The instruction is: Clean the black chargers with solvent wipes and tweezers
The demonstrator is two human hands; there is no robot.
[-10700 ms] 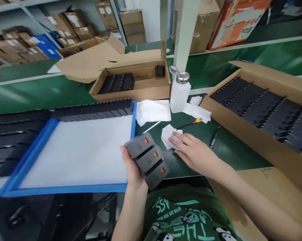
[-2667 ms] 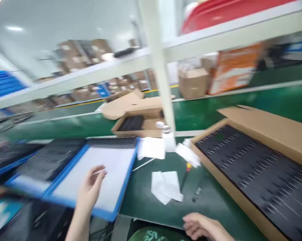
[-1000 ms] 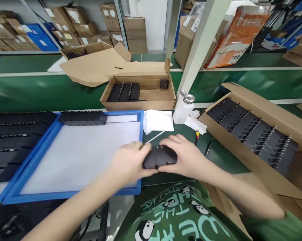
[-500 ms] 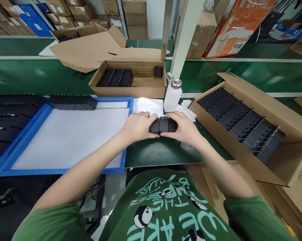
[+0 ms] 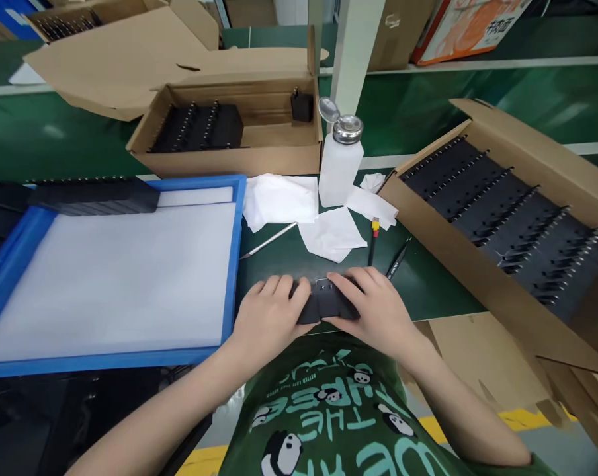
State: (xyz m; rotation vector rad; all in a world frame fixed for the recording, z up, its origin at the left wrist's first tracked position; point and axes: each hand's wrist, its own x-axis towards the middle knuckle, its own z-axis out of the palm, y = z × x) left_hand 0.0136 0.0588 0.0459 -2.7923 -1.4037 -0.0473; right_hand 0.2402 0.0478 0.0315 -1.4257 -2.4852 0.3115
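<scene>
Between my two hands is a short row of black power adapters point(image 5: 327, 303), side by side near the table's front edge, with small metal prongs showing on top. My left hand point(image 5: 272, 312) grips the row's left end, thumb and fingers closed around it. At the right end, my right hand point(image 5: 373, 303) holds on in the same way. The outer adapters are partly hidden by my fingers. Just beyond lie white wipes point(image 5: 331, 233), a thin white stick point(image 5: 269, 241), a black tool with a yellow-and-red end point(image 5: 374, 238) and black tweezers point(image 5: 398, 259).
A white pump bottle point(image 5: 339, 165) stands behind the wipes, its lid up. The blue-framed tray point(image 5: 232, 264) is at left, with a row of black adapters point(image 5: 98, 197) along its back. Cardboard boxes of similar adapters stand behind point(image 5: 274, 162) and at right point(image 5: 438, 244).
The view has tilted down and closer. Both hands have drawn the adapters back toward my body and the table edge, uncovering the wipes and tools. The row has tipped so its prongs show more.
</scene>
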